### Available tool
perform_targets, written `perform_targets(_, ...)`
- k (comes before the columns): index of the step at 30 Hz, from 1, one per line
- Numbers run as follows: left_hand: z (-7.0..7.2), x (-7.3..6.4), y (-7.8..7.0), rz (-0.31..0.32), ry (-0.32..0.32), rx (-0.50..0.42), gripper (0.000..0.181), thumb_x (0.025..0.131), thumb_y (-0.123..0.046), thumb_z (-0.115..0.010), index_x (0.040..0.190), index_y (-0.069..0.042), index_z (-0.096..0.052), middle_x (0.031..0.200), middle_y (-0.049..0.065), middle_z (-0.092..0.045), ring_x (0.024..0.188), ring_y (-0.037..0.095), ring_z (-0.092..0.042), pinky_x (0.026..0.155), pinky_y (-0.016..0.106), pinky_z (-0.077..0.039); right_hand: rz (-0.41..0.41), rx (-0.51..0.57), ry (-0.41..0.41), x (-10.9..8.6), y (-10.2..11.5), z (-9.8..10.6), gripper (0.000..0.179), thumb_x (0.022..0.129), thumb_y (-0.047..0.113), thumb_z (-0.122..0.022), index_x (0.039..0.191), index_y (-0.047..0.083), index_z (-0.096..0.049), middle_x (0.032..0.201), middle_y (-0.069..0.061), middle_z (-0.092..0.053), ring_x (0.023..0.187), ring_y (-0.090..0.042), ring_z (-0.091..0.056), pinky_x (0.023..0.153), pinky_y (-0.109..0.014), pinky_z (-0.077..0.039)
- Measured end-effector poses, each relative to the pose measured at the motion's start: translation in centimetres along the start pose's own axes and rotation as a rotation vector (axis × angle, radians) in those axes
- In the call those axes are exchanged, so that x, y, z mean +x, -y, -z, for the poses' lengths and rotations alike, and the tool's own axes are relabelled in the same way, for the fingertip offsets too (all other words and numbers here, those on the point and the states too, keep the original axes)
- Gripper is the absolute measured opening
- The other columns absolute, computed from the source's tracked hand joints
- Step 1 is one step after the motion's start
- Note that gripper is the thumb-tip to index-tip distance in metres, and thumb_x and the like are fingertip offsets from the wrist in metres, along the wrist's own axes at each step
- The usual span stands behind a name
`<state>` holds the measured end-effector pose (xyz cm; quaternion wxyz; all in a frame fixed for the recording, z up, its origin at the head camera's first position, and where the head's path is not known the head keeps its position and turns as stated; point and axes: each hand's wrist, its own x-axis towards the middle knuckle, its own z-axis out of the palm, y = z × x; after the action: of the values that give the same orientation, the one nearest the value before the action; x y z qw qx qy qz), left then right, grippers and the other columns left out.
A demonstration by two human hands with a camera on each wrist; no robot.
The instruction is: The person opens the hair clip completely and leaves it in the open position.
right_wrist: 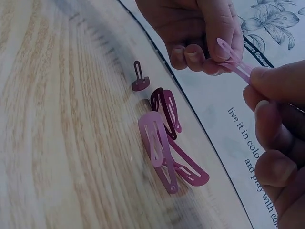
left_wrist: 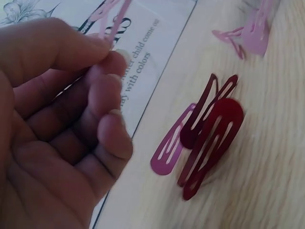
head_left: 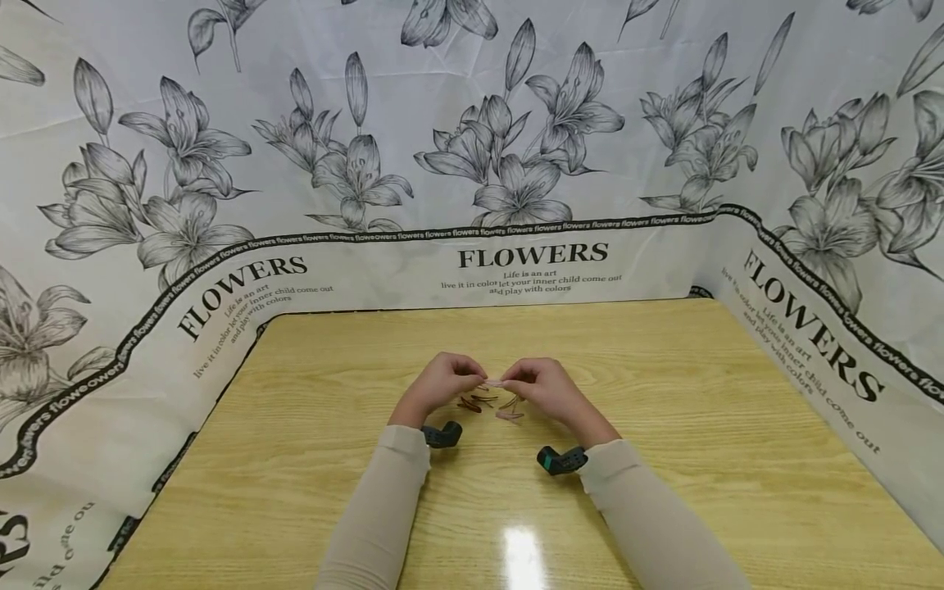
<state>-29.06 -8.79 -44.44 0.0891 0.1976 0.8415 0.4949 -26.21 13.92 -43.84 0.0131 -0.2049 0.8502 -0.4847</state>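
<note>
Between the two hands is a light pink snap hair clip (right_wrist: 244,71). My left hand (head_left: 441,383) pinches one end with thumb and index finger, and my right hand (head_left: 547,392) pinches the other. Its two arms look spread apart in the right wrist view. Below the hands, more snap clips lie loose on the table. The left wrist view shows a dark red clip (left_wrist: 224,114) overlapping a maroon one (left_wrist: 190,136), with a magenta clip (left_wrist: 162,164) beside them. A pale pink clip (right_wrist: 151,121) lies nearest in the right wrist view.
The wooden table (head_left: 332,508) is bounded at the back and sides by white floral-print cloth (head_left: 383,279). Dark camera mounts sit at both wrists, the left mount (head_left: 444,435) and the right mount (head_left: 562,461) just above the tabletop.
</note>
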Motion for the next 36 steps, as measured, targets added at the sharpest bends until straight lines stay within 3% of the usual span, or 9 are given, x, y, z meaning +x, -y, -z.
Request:
perform_targets(7, 0.8, -0.5, -0.2, 0.046, 0.039, -0.009, 0.013, 0.092, -0.026, -0.065, 0.093, -0.018, -0.075, 0.098, 0.001, -0.071, 0.088, 0.019, -0.062, 0.078, 0.036, -0.052, 0.027, -0.084, 0.011, 0.0, 0.5, -0.8, 0.008, 0.092, 0.021, -0.067, 0.092, 0.017, -0.073, 0.089, 0.001, -0.069, 0.076, -0.013, -0.060, 0.071, -0.031, -0.051)
perform_targets(17, 1.3, -1.0, 0.2, 0.087, 0.102, 0.018, 0.012, 0.090, -0.021, -0.067, 0.092, -0.013, -0.076, 0.095, 0.001, -0.072, 0.085, 0.016, -0.063, 0.078, 0.032, -0.051, 0.046, -0.170, 0.031, -0.1, 1.0, -1.6, 0.005, 0.090, 0.021, -0.069, 0.088, 0.017, -0.073, 0.083, 0.004, -0.068, 0.068, -0.010, -0.057, 0.064, -0.027, -0.049)
perform_targets(26, 1.5, -1.4, 0.0, 0.079, 0.167, 0.066, 0.011, 0.089, -0.015, -0.065, 0.088, -0.013, -0.076, 0.097, 0.000, -0.072, 0.084, 0.014, -0.063, 0.077, 0.030, -0.051, 0.062, -0.163, 0.075, -0.1, 1.0, -2.0, 0.003, 0.088, 0.015, -0.070, 0.087, 0.013, -0.073, 0.082, 0.002, -0.069, 0.066, -0.008, -0.058, 0.059, -0.023, -0.051)
perform_targets(36, 1.9, -1.5, -0.4, 0.069, 0.222, 0.187, 0.011, 0.088, -0.016, -0.066, 0.085, -0.016, -0.076, 0.093, -0.003, -0.072, 0.078, 0.014, -0.061, 0.071, 0.029, -0.050, 0.089, -0.255, 0.091, 0.1, 1.2, -2.6, 0.005, 0.086, 0.014, -0.070, 0.088, 0.018, -0.073, 0.078, 0.006, -0.066, 0.066, -0.009, -0.054, 0.059, -0.024, -0.046)
